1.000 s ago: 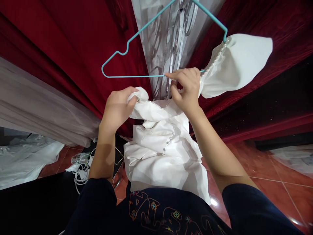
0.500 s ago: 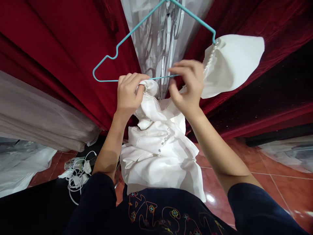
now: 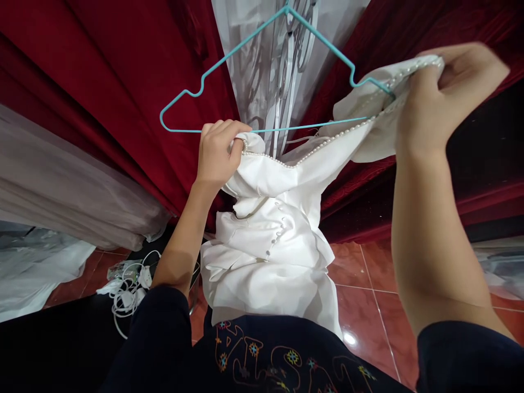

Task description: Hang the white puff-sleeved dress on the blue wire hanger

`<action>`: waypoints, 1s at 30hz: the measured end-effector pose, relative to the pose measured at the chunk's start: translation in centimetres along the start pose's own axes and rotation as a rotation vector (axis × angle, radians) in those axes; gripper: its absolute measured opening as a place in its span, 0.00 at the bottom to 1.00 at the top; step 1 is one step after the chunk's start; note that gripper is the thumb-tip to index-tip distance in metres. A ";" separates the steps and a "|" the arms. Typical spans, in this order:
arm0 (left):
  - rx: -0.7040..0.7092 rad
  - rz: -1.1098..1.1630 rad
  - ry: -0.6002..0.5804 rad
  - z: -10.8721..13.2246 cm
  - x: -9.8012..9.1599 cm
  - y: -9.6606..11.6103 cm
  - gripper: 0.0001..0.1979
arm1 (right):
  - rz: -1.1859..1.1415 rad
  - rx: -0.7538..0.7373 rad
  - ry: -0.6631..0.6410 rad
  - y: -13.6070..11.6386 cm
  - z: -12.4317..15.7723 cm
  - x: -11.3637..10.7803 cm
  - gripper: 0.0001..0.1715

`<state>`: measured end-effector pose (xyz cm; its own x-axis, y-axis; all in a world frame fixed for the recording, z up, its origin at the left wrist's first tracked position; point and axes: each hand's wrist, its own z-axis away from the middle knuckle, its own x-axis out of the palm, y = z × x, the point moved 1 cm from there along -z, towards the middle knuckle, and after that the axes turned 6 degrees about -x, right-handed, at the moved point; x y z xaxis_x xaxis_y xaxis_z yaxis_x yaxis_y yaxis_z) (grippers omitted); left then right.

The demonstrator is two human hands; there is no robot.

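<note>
A white dress (image 3: 278, 234) with a pearl-beaded neckline and a row of small buttons hangs in front of me. My left hand (image 3: 221, 150) is closed on the dress's left shoulder part, against the lower bar of a turquoise hanger (image 3: 241, 45). The hanger's left end sticks out bare past that hand. At the right, my right hand (image 3: 446, 93) grips the beaded edge of the dress and stretches it outward and up. The hanger's right end reaches inside this side of the dress, its tip partly hidden by the fabric.
Dark red curtains (image 3: 123, 71) hang on both sides, with sheer whitish fabric (image 3: 254, 60) between them. White cables (image 3: 129, 295) lie on a black surface (image 3: 61, 349) at the lower left. Red tiles (image 3: 364, 305) cover the floor.
My right hand has moved from the hanger's lower bar out to the right and taken hold of the beaded edge. That side is now pulled taut over the hanger's end. My left hand stays put.
</note>
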<state>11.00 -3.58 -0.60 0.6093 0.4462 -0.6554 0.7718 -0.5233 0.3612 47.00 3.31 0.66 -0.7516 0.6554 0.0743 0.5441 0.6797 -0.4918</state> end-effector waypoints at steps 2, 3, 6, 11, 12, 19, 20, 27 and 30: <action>-0.030 0.012 0.005 -0.2 -0.1 -0.1 0.13 | -0.039 0.209 -0.026 1.7 1.3 -0.1 0.16; -0.040 0.014 0.007 -0.3 0.0 -0.1 0.13 | -0.045 0.276 -0.087 2.3 2.5 -0.1 0.14; -0.041 0.017 0.011 -0.3 0.4 -0.1 0.14 | -0.075 0.330 -0.320 2.4 7.2 -0.4 0.07; -0.037 0.017 0.015 -0.1 1.6 0.0 0.12 | -0.138 0.166 -0.494 -3.7 10.9 -0.4 0.13; -0.039 0.017 0.020 -0.1 1.8 0.1 0.12 | -0.150 0.050 -0.460 -5.4 10.5 -0.2 0.14; -0.021 -0.034 0.009 -0.1 2.2 1.3 0.10 | -0.082 -0.159 -0.591 -9.0 8.8 3.5 0.20; -0.007 -0.038 0.006 0.0 2.3 1.3 0.11 | -0.073 -0.144 -0.593 -8.4 9.1 4.0 0.19; 0.159 0.047 0.199 4.3 4.4 0.9 0.14 | -0.011 -0.124 -0.478 -6.2 10.8 5.0 0.20; 0.093 0.163 0.211 6.4 4.9 -0.9 0.11 | -0.019 -0.136 -0.474 -6.5 10.9 5.1 0.20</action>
<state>12.06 -5.57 -8.37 0.7559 0.4873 -0.4373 0.6466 -0.6605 0.3816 35.54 -1.39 -5.23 -0.8314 0.4422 -0.3366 0.5490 0.7475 -0.3741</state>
